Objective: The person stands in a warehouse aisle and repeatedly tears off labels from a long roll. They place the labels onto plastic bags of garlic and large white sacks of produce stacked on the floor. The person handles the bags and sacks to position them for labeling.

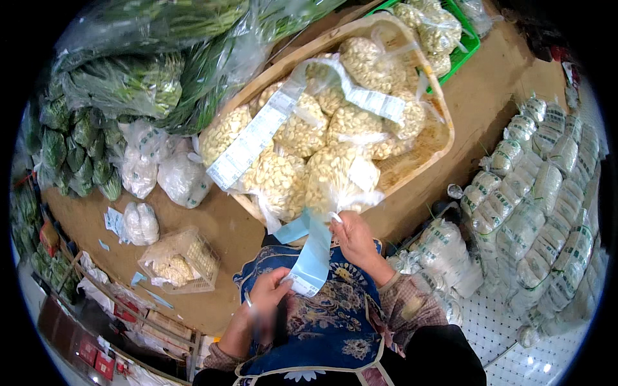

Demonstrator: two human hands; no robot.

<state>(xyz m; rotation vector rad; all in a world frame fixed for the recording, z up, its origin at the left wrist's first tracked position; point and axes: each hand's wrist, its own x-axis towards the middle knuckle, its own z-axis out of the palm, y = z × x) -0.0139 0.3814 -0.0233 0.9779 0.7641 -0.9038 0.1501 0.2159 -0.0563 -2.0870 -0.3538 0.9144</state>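
Note:
My left hand (269, 289) pinches the lower end of a light blue label strip (314, 252), in front of my blue patterned apron (338, 309). The strip folds over at its upper end, beside the crate's near edge. My right hand (356, 237) has its fingers closed on something white by the strip's top; I cannot make out whether it is bag plastic or a label. Just beyond it, a clear bag of peeled garlic cloves (331, 170) lies in a beige plastic crate (428, 151) among several similar bags. A long strip of white printed labels (254, 143) drapes over them.
Plastic-wrapped leafy greens (122, 83) are piled far left, next to white bagged goods (183, 180). A small clear basket (180, 260) stands left, near paper scraps. A green crate (460, 51) holds more garlic bags. Stacked wrapped packs (528, 206) fill the right.

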